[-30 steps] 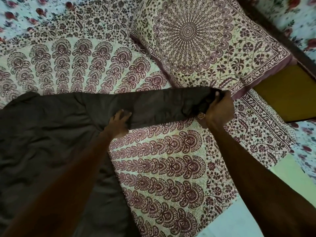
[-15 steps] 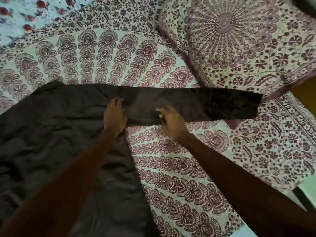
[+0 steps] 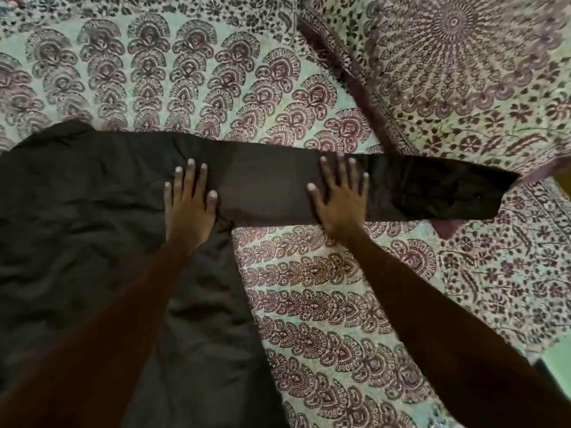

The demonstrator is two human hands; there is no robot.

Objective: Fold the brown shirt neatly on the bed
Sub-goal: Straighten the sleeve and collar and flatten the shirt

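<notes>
Left hand (image 3: pixel 189 208) lies flat and open, palm down, with straight fingers (image 3: pixel 190 177) spread on the brown shirt (image 3: pixel 77 230) just where the sleeve (image 3: pixel 272 186) leaves the body. The right hand (image 3: pixel 340 205) is open in the same way, pressed flat farther right along that sleeve, and neither hand grips anything. Both forearms reach in from the near edge, the left from the near left and the right from the near right, with the wrists held low over the cloth. The shirt is spread on the bed (image 3: pixel 309 304): its body fills the left and near-left, rumpled with shallow creases, and the sleeve runs straight out to the right, its cuff (image 3: pixel 494 196) ending at the edge of a patterned pillow (image 3: pixel 463 72). The cloth looks thin, soft and light, so it will likely drape, wrinkle easily and slip a little on the sheet rather than hold any shape. Flat palms suit the smoothing. For the fold, a pinch at the cuff and another near the shoulder seam would probably carry the sleeve over as a straight band, whereas lifting it from one point would let it sag and bunch.
</notes>
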